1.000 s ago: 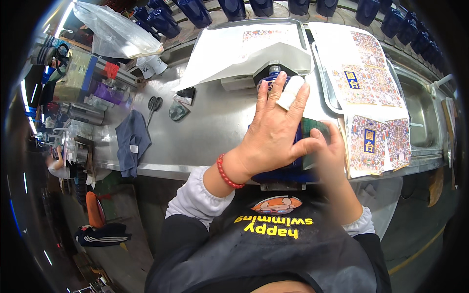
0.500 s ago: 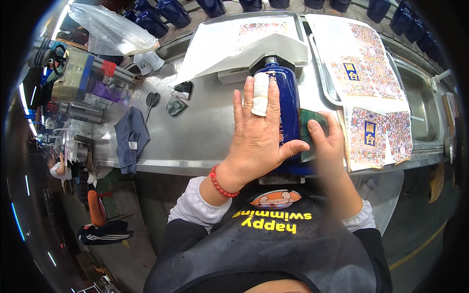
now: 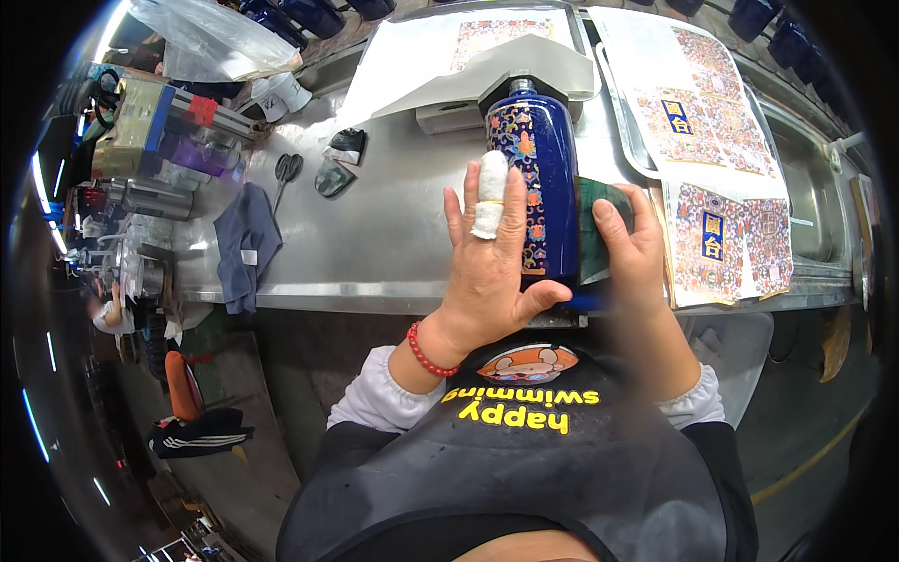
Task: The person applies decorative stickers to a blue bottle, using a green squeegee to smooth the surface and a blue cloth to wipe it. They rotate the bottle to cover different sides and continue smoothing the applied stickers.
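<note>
A dark blue glass bottle (image 3: 557,178) lies on the steel bench, its neck pointing away from me and resting in a dark angular holder (image 3: 489,101). A colourful floral decal (image 3: 529,140) runs along its left side. My left hand (image 3: 487,248), fingers stretched out and one wrapped in a white bandage, lies over the lower left of the bottle and partly covers the decal. Right of the bottle, my right hand (image 3: 635,244) pinches a flat dark green scraper (image 3: 596,220) between thumb and fingers. The scraper's edge is close against the bottle; contact cannot be made out.
Printed floral decal sheets (image 3: 707,169) are stacked at the right, beside a steel sink (image 3: 807,187). A white sheet (image 3: 403,70) covers a tray at the back. Scissors (image 3: 286,173), a grey-blue cloth (image 3: 248,245) and two small dark pieces (image 3: 334,178) lie on the left.
My left hand has slid toward me and a little left along the bottle, uncovering much more of the floral decal. My right hand still holds the scraper beside the bottle. The whole view has shifted slightly.
</note>
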`<action>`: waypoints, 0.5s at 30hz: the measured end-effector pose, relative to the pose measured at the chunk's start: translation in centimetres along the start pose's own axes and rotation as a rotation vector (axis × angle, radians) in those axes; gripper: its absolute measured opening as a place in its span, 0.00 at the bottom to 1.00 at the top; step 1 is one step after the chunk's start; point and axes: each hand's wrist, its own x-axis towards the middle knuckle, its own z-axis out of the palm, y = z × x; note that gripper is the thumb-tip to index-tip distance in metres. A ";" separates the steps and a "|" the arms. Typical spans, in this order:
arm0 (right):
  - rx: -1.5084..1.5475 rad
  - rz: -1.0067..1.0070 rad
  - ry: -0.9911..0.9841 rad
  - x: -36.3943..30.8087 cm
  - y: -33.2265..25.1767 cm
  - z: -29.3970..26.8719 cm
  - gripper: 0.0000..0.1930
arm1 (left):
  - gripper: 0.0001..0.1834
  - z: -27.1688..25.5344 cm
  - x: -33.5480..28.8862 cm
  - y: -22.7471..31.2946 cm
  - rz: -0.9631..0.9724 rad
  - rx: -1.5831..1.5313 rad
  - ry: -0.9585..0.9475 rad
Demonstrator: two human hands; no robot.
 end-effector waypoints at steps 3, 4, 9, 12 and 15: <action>0.020 0.006 0.000 0.0 0.1 -0.1 0.11 | 0.66 0.4 0.0 0.2 0.022 0.170 -0.035; 0.032 0.009 0.000 0.0 0.1 0.0 0.11 | 0.66 0.3 0.2 0.5 0.025 0.209 -0.038; -0.023 -0.010 0.023 0.2 0.0 0.1 0.11 | 0.63 -0.1 1.1 1.5 0.070 0.313 -0.013; -0.107 -0.032 0.057 0.2 -0.1 0.1 0.11 | 0.60 0.4 0.7 1.3 0.147 0.276 -0.008; -0.141 -0.119 0.007 0.1 0.0 -0.1 0.12 | 0.57 1.1 -0.4 0.0 0.166 -0.008 0.057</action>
